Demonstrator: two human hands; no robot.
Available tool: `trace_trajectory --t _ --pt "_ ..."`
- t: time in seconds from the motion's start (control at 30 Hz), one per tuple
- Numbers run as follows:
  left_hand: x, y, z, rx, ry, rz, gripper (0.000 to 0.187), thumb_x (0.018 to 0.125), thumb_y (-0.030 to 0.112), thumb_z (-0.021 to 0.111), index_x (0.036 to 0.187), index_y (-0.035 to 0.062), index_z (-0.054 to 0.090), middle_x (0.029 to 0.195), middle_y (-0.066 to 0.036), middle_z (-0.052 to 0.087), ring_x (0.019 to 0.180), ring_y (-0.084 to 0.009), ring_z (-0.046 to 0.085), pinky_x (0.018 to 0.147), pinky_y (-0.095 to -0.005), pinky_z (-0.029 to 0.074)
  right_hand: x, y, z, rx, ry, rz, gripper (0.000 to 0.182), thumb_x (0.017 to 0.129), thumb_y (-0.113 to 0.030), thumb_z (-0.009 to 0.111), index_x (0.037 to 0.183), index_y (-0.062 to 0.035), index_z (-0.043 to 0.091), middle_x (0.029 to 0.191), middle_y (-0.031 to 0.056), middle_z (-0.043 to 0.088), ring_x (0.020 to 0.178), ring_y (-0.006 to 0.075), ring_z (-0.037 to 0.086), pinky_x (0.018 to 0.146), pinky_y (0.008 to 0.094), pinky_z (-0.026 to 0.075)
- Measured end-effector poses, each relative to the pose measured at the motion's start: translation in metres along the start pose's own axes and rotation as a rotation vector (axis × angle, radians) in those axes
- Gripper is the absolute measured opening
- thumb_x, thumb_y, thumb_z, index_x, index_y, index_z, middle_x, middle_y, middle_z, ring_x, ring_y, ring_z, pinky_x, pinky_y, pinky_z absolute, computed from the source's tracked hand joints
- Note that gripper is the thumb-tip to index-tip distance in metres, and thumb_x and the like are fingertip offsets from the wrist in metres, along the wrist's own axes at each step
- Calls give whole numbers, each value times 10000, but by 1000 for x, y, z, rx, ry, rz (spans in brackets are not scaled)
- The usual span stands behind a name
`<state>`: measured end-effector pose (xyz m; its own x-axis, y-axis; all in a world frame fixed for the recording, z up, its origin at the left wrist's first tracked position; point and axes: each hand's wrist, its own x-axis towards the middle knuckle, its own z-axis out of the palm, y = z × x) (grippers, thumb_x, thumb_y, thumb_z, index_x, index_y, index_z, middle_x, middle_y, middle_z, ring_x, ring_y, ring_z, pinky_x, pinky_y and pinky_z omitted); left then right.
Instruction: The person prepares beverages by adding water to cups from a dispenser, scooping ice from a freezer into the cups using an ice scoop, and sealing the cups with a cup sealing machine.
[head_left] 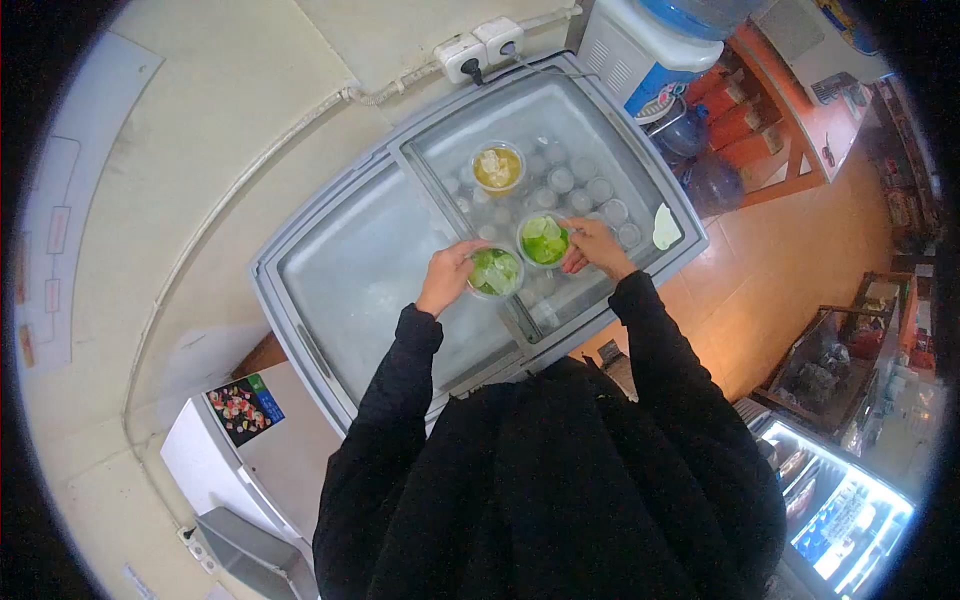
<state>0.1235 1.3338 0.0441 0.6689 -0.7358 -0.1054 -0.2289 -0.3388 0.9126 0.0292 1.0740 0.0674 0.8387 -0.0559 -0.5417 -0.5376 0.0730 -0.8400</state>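
Left hand (446, 277) and right hand (598, 250), both full; chest freezer (370, 275) beneath, glass-topped; over it, left green-filled cup (495, 272) gripped by the former, right green-filled cup (543, 241) by the latter, close together; yellow-filled cup (498, 167) beyond.

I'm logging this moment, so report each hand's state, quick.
Left hand: closed on the left green-filled cup, holding its side.
Right hand: closed on the right green-filled cup, holding its side.
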Motion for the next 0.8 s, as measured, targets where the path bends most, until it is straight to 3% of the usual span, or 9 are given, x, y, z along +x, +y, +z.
trace_trajectory --t 0.13,0.2,0.33,0.53,0.6,0.7,0.8 --pt "-3 53 -1 -4 -105 -85 506 659 -46 412 1134 127 433 898 -178 595 694 -271 604 610 -339 483 8 -4 2 -57 -41 -19 427 791 -49 331 1213 -14 385 656 169 596 515 188 597 469 263 496" --pt "0 48 8 150 -97 143 509 658 -71 414 1131 115 416 902 -162 591 757 -315 595 669 -378 473 12 -7 5 -45 -65 -33 421 790 -54 337 1205 -13 397 657 168 597 513 187 596 467 262 495" --pt "7 41 16 272 -123 189 444 671 -47 421 1077 133 441 848 -149 601 749 -341 570 641 -412 451 22 -11 14 -34 -105 -27 403 794 -56 346 1188 0 408 662 167 596 511 187 595 460 258 494" --pt "7 34 22 196 3 128 284 719 5 491 981 112 473 757 -144 597 705 -336 571 603 -409 446 28 -7 15 -15 -134 -36 385 819 -85 367 1196 -13 398 689 172 602 530 188 599 464 262 497" --pt "7 37 24 307 47 117 218 727 20 525 929 99 503 713 -139 593 664 -328 572 571 -398 444 29 -10 12 -43 -148 -47 379 829 -105 382 1200 -31 399 695 167 604 543 187 601 465 263 495" --pt "7 28 31 243 125 153 185 722 11 539 889 88 521 691 -150 581 635 -324 570 542 -386 435 36 -15 0 -46 -204 59 386 835 -163 436 1207 -65 405 704 156 601 553 184 598 468 265 490" --pt "5 22 37 253 211 111 151 726 16 546 862 79 530 693 -162 574 621 -320 569 529 -376 427 69 -18 -16 -152 -16 -64 423 829 -265 483 1212 -100 410 737 141 595 576 167 592 502 266 492"
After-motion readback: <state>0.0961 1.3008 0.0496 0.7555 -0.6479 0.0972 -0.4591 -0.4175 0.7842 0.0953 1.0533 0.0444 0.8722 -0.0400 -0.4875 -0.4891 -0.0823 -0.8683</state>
